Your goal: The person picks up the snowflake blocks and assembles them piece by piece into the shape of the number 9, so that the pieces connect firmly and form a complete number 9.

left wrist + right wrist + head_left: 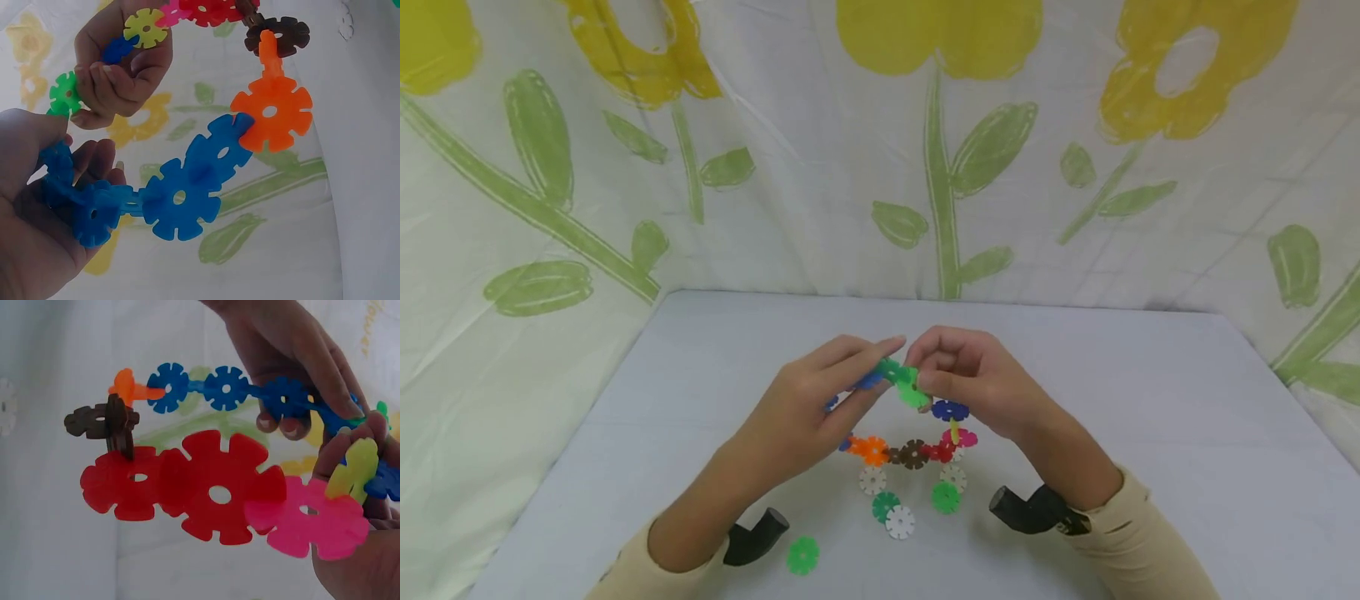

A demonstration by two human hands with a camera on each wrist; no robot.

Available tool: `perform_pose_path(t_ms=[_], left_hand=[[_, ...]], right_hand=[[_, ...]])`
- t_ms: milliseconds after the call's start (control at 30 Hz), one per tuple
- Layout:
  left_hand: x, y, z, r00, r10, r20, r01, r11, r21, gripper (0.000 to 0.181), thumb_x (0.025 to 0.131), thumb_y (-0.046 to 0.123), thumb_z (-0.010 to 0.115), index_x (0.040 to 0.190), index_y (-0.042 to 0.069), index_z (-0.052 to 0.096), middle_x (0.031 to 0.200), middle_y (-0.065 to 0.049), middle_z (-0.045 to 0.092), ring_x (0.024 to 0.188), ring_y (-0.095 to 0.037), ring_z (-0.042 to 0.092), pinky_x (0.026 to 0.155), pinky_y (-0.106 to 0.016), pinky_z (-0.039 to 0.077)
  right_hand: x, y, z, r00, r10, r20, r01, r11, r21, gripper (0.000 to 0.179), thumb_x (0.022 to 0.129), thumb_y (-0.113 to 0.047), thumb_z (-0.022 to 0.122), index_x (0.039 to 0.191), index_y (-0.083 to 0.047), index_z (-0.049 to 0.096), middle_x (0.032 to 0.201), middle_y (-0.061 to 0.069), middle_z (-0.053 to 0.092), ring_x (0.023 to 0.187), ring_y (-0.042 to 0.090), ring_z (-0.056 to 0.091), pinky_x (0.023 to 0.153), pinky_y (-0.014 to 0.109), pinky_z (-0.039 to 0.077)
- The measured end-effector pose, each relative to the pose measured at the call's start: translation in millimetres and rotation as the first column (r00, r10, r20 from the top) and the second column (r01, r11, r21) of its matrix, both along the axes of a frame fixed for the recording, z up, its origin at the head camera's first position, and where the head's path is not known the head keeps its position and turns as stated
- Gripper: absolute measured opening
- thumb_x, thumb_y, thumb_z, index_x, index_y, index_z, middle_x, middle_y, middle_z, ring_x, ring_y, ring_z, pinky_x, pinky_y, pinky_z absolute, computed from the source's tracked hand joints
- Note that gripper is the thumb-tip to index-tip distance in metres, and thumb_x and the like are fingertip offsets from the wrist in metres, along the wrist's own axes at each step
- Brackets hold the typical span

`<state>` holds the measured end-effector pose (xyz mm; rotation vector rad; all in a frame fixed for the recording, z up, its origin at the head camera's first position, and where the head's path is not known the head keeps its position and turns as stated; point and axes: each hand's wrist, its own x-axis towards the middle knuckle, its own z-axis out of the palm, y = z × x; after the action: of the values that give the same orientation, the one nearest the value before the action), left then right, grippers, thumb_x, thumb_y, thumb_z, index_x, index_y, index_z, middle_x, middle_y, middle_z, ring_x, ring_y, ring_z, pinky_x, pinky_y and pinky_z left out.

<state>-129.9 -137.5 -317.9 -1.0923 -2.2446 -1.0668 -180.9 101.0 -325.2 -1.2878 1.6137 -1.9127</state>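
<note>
Both hands hold a chain of notched, flower-shaped plastic discs above the table. My left hand point(805, 400) pinches its blue and green part, with the blue discs point(181, 199) trailing from the fingers. Thumb and fingers of my right hand point(981, 379) pinch a bright green disc point(913, 388) close to the left fingertips. From the blue discs the chain runs through an orange disc point(272, 115), brown discs point(278, 36), red discs point(219, 487), a pink disc point(306, 515) and a yellow disc point(355, 469) to a dark blue disc point(951, 410) by the right hand. The right fingers hide whether the ends join.
Below the chain are white discs point(900, 522) and green discs point(946, 497). A single green disc point(803, 556) lies nearer the front left. Behind the pale table point(737, 333) hangs a white cloth point(805, 167) with painted yellow flowers. Black camera mounts point(1026, 510) sit on both wrists.
</note>
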Motion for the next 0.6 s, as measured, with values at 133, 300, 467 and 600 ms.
perform_pose_path(t_ms=[133, 300, 467, 600], left_hand=[[-2.2, 1.1, -1.1, 1.0, 0.002, -0.02, -0.001, 0.998, 0.062, 0.04, 0.091, 0.0, 0.07, 0.13, 0.007, 0.063, 0.112, -0.001, 0.064, 0.09, -0.011, 0.06, 0.075, -0.022, 0.055], [-3.5, 0.1, -1.9, 0.998, 0.038, -0.059, -0.027, 0.983, 0.179, 0.025, 0.092, 0.0, 0.065, 0.116, 0.005, 0.062, 0.109, -0.003, 0.064, 0.093, -0.015, 0.061, 0.077, -0.026, 0.056], [-4.2, -3.4, 0.1, 0.988, 0.134, -0.073, -0.112, 0.964, 0.243, 0.02, 0.092, 0.003, 0.063, 0.112, 0.004, 0.063, 0.106, -0.004, 0.064, 0.089, -0.016, 0.06, 0.074, -0.023, 0.055], [-6.0, -5.8, 0.9, 0.984, 0.166, -0.067, -0.144, 0.956, 0.257, 0.018, 0.092, 0.002, 0.064, 0.11, 0.004, 0.064, 0.104, -0.003, 0.064, 0.086, -0.016, 0.059, 0.071, -0.023, 0.054]], right_hand=[[3.4, -1, 3.8, 0.995, -0.099, 0.022, 0.099, 0.995, 0.009, 0.015, 0.101, -0.017, 0.062, 0.113, -0.01, 0.061, 0.088, 0.002, 0.068, 0.082, 0.02, 0.062, 0.077, 0.029, 0.055], [4.8, 0, 9.3, 0.975, -0.221, -0.032, 0.222, 0.973, 0.056, 0.026, 0.101, -0.016, 0.06, 0.124, -0.003, 0.056, 0.104, 0.012, 0.067, 0.093, 0.03, 0.064, 0.083, 0.035, 0.057], [4.3, 4, 10.8, 0.945, -0.24, -0.224, 0.272, 0.954, 0.125, 0.034, 0.095, -0.003, 0.065, 0.127, 0.001, 0.053, 0.109, 0.014, 0.064, 0.099, 0.029, 0.065, 0.086, 0.037, 0.057], [6.9, 4, 9.9, 0.878, -0.289, -0.382, 0.365, 0.92, 0.141, 0.028, 0.092, 0.003, 0.067, 0.118, -0.004, 0.061, 0.104, 0.004, 0.067, 0.094, 0.021, 0.066, 0.085, 0.036, 0.057]])
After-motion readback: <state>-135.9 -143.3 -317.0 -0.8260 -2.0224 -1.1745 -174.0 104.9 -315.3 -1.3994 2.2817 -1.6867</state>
